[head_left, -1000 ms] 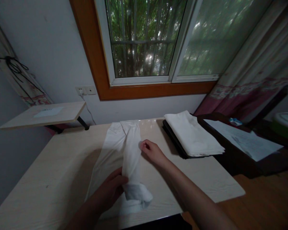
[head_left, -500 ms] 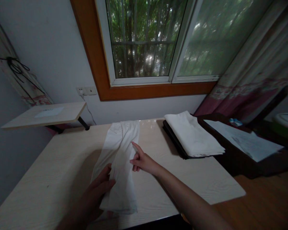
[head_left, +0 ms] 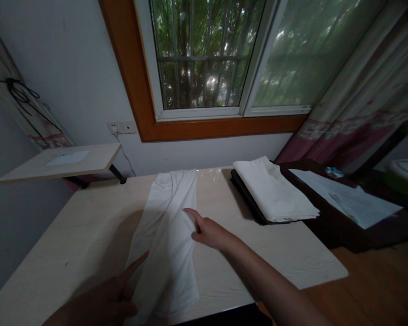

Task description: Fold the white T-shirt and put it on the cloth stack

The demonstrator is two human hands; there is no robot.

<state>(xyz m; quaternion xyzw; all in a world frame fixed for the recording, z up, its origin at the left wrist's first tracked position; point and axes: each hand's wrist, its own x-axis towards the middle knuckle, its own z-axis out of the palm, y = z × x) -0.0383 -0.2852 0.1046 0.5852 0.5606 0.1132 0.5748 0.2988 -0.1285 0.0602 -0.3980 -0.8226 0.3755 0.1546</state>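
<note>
1. At the far left, a pale, rectangular wood-look shelf (head_left: 97, 158) is standing on black legs over a pale wood-grained table (head_left: 85, 217).
2. Nearer the front, the shadowed left hand (head_left: 104, 296) is reaching its index finger onto a long, thin white cloth (head_left: 177, 231); moments ago it was pinching the edge, and now finger and thumb are spreading apart, no grip showing.
3. Mid-table, that cloth is lying from the back edge towards the front. Its near end, curled up a second ago, is now spreading out, so the layer seems to be settling flatter, still creasing.
4. Just beside, the right hand (head_left: 211, 232) is touching the cloth, index extended, thumb apart, apparently gripping nothing.
5. Farther right, a folded white fabric (head_left: 275, 190) is resting on folded black fabric (head_left: 247, 195), unmoved.
</note>
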